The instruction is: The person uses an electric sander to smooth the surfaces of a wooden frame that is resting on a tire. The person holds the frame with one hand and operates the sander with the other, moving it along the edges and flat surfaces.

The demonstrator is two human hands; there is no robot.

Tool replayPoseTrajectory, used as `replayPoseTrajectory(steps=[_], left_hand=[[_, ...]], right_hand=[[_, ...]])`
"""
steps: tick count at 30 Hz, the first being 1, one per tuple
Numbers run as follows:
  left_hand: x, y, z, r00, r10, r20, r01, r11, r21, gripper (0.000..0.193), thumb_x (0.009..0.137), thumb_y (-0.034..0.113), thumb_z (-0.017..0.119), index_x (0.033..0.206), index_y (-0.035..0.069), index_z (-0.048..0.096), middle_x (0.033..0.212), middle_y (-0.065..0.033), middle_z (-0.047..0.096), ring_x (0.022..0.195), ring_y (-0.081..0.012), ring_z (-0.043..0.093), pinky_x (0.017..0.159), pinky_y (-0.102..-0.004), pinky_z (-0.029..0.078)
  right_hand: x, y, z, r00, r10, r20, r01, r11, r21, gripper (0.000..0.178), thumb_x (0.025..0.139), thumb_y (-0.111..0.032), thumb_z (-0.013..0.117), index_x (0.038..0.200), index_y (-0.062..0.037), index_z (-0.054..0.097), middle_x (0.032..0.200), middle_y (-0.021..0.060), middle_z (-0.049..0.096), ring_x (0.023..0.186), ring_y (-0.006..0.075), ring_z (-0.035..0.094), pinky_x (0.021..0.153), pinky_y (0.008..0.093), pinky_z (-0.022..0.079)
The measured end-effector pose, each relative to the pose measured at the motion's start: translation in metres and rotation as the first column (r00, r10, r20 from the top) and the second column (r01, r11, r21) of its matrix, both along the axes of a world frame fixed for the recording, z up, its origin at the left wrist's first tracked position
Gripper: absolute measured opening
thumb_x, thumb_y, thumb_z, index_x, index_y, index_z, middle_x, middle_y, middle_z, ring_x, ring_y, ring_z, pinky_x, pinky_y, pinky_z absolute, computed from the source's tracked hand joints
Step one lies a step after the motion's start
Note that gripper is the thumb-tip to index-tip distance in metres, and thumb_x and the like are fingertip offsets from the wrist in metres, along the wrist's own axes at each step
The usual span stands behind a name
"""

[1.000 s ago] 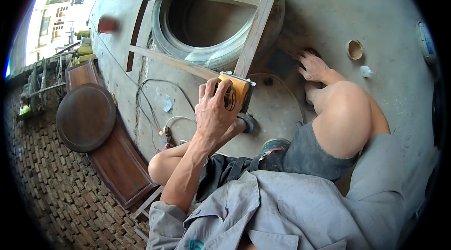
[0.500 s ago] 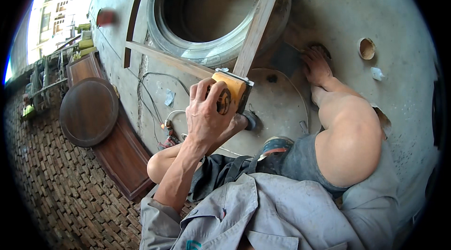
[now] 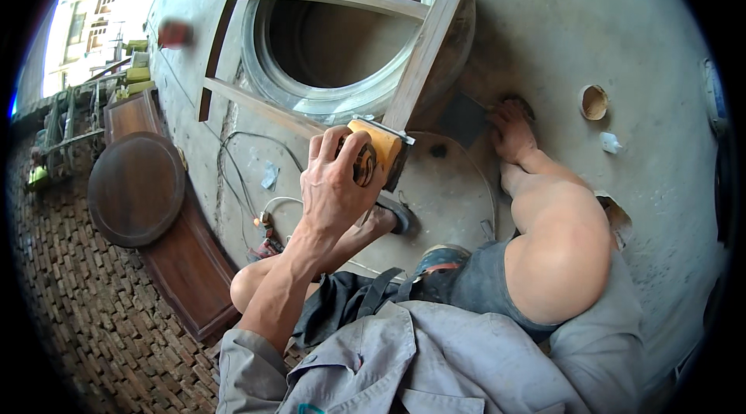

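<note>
My left hand (image 3: 339, 181) is closed around a yellow and black power sander (image 3: 381, 151). The sander is tilted against the near end of a pale wooden frame (image 3: 426, 52), its dark pad side turned right. That frame, with long rails and curved crosspieces, rests on a large dusty tyre (image 3: 330, 103). Down on the floor at the right, my right hand (image 3: 513, 134) has its fingers bent over a dark rounded thing (image 3: 526, 107) that I cannot make out. Beside it lies a dark grey square sheet (image 3: 464, 118).
A round dark wooden board (image 3: 137, 188) lies on a long brown wooden panel (image 3: 190, 282) at the left, near brick paving (image 3: 101, 313). Cables (image 3: 223, 157) and a red tool (image 3: 266, 247) are on the floor. To the right lie a cardboard tube (image 3: 594, 102) and a small white bottle (image 3: 611, 143).
The view has shifted, so the tyre and floor things sit lower in the picture. My left hand keeps its hold on the sander, slightly farther out over the floor. My right hand stays beside the sheet.
</note>
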State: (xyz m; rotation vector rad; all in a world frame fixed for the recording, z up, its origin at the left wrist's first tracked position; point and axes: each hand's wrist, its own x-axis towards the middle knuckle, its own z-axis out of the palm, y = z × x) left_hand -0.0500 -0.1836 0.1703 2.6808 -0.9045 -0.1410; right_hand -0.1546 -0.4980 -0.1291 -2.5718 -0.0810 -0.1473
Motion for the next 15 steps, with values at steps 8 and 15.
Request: replayPoseTrajectory(steps=[8, 15], left_hand=[[-0.041, 0.039, -0.005, 0.998, 0.056, -0.002, -0.056, 0.995, 0.077, 0.048, 0.073, 0.018, 0.083, 0.116, 0.012, 0.064, 0.12, -0.0093, 0.059, 0.111, -0.033, 0.059, 0.074, -0.044, 0.059], [-0.017, 0.009, -0.002, 1.0, 0.029, -0.007, -0.028, 0.999, 0.037, 0.046, 0.074, 0.013, 0.083, 0.115, 0.01, 0.064, 0.12, -0.0122, 0.06, 0.11, -0.0356, 0.06, 0.088, -0.0456, 0.055]], right_hand=[[0.0, 0.001, -0.003, 0.999, -0.006, 0.032, 0.006, 1.0, 0.018, 0.039, 0.081, -0.009, 0.066, 0.12, -0.0086, 0.065, 0.135, 0.0164, 0.061, 0.132, 0.0424, 0.051, 0.118, 0.0564, 0.035], [-0.001, -0.005, -0.007, 1.0, -0.017, 0.011, 0.016, 0.999, 0.042, 0.039, 0.081, -0.01, 0.066, 0.121, -0.0095, 0.065, 0.138, 0.0156, 0.059, 0.133, 0.0415, 0.051, 0.118, 0.0555, 0.035]])
